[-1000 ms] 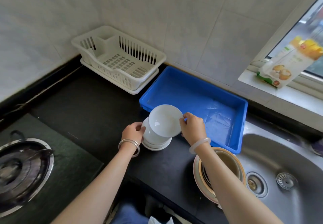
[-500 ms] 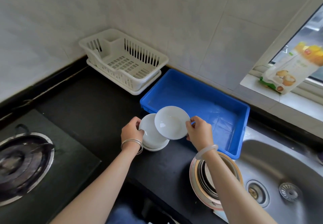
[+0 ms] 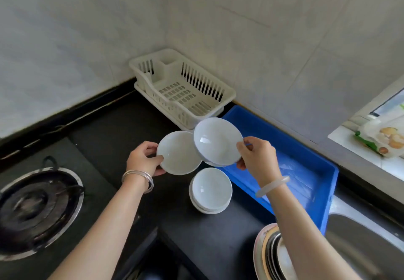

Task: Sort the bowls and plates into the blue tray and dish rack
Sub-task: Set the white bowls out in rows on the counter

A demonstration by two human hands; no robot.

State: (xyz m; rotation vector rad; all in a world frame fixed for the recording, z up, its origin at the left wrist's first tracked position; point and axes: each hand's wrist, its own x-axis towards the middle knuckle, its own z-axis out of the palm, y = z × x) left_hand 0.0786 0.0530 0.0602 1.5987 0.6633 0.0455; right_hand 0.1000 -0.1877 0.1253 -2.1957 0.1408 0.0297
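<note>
Hands each gripped one white bowl, both lifted clear of the counter [image 3: 113,126]; sweeping from the left: gas burner [image 3: 37,205] sat far left, not part of the job; left hand [image 3: 145,159] pinched the left bowl [image 3: 178,153] at its left rim, thumb over the edge and fingers beneath, so the bowl faced up; right bowl [image 3: 217,141] overlapped it in view and sat a little higher; could not tell whether the two rims touched; right hand [image 3: 258,159] pinched that bowl at its right rim with the same thumb-on-top hold; rim grips were likely chosen because nested bowls offer only the edge; below and between the hands, the stack of bowls [image 3: 211,190] rested on the counter just beside the blue tray [image 3: 306,166], within reach of both hands; dish rack [image 3: 196,78] stood behind in the corner, next to the tray's far-left end; right bowl hung over the tray's left corner, so it was probably headed there; plates [image 3: 265,255] were stacked at the bottom edge beside the sink [image 3: 360,247], not yet sorted; packet [image 3: 380,137] lay on the sill, far right.
</note>
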